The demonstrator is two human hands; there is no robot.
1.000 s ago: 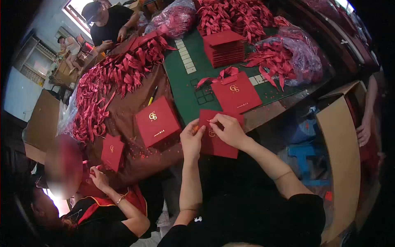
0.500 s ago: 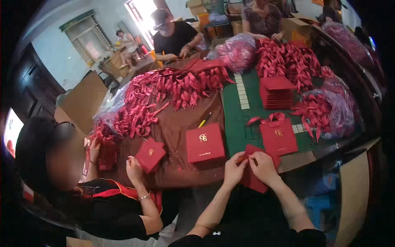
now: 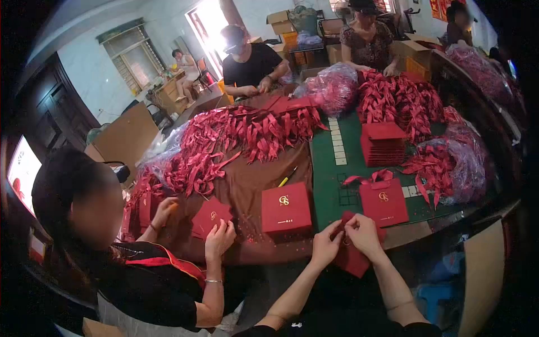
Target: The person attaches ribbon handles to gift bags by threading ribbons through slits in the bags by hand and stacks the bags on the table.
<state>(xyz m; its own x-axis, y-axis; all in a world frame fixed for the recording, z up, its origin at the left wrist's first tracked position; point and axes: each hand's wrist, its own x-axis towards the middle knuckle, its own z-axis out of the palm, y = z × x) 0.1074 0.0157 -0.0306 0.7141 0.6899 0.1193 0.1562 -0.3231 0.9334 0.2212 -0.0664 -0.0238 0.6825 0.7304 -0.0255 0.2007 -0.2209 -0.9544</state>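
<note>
Just past the table's front edge, I hold a small red paper bag (image 3: pixel 352 262) between both hands. My left hand (image 3: pixel 326 246) pinches it near its upper left side, fingers closed. Close beside it, my right hand (image 3: pixel 362 235) grips the top, thumb and fingertips pressed together. What lies between the fingertips is too small to make out. Beyond my right hand lies a red bag with a gold logo and ribbon handle (image 3: pixel 384 203). To the left of my hands stands a square stack of red bags (image 3: pixel 286 209), a gold logo on top.
A yellow pen (image 3: pixel 287 177) lies behind the square stack. Another red stack (image 3: pixel 383 144) stands on the green mat (image 3: pixel 324 168). Red ribbons (image 3: pixel 247 135) heap across the back. A co-worker's hand (image 3: pixel 220 238) at left is near red pieces. A cardboard panel (image 3: pixel 484 275) stands at right.
The view has shifted, so the table sits lower and further right. My hands stay together at the bag's top. The co-worker's left-side hand has moved away from the red stack.
</note>
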